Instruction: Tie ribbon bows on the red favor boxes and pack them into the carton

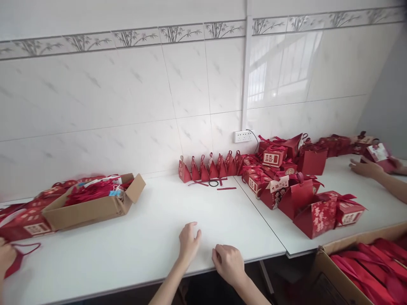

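Note:
My left hand is over the white table near its front edge. Its fingers are loosely bent with the thumb apart, and nothing shows in it. Just to its right, my right hand is curled at the table edge with the fingers folded in; no object shows in it. Beyond both hands, against the wall, stands a row of small red triangular gift boxes with loop handles. Before them lie dark red ribbon strips and a dark ring.
Red gift boxes are piled on the right. An open cardboard box holding red ribbons stands at left; another carton is at lower right. Other people's hands hold a box far right and a red piece far left.

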A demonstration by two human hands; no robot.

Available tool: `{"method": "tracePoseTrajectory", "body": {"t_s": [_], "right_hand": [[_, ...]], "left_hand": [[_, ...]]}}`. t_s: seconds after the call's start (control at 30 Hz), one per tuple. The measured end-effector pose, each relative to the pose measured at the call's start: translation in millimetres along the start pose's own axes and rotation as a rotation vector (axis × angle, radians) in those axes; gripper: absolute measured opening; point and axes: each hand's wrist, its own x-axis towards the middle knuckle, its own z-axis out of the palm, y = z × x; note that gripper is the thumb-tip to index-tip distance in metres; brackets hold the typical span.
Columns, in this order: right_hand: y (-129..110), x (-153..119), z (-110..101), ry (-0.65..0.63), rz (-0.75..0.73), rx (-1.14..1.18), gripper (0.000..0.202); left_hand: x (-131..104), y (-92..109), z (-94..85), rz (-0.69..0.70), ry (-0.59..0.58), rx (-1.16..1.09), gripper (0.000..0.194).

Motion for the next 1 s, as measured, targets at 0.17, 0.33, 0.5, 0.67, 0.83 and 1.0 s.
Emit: {"method": "tracePoseTrajectory", "body": {"t_s": [0.17, 0.33, 0.5, 0.67, 0.83, 1.0], "right_hand": [[0.8, 2.9, 1.6, -0.073, 0.011, -0.024, 0.032], [-0.5, 0.0, 1.8, -0.125, 0.050, 0.015, 0.032], [24.2, 18.5, -9.7, -0.387, 0.224, 0.314, 0.033], [60.8, 50.4, -13.8, -0.384, 0.289, 0.325, 0.034], [47.8, 21.5, -10.7, -0.223, -0.066, 0.148, 0.032], [34.4, -13.9, 2.9, -0.035, -0.345, -0.079, 0.036]], "left_hand": [[-1.8, -4.2, 10.7, -0.051, 0.140, -0.124, 0.037], [-3.6, 10.1, 2.8, 0.099, -0.033, -0.046, 0.020], [-2.2, 18.5, 0.5, 0.072, -0.086, -0.089, 0.020], [21.0, -19.9, -22.7, 0.076, -0.063, -0.053, 0.016], [79.3, -75.0, -97.6, -0.048, 0.146, 0.216, 0.023], [130.5, -95.9, -182.6, -0.137, 0.315, 0.431, 0.021]]}}
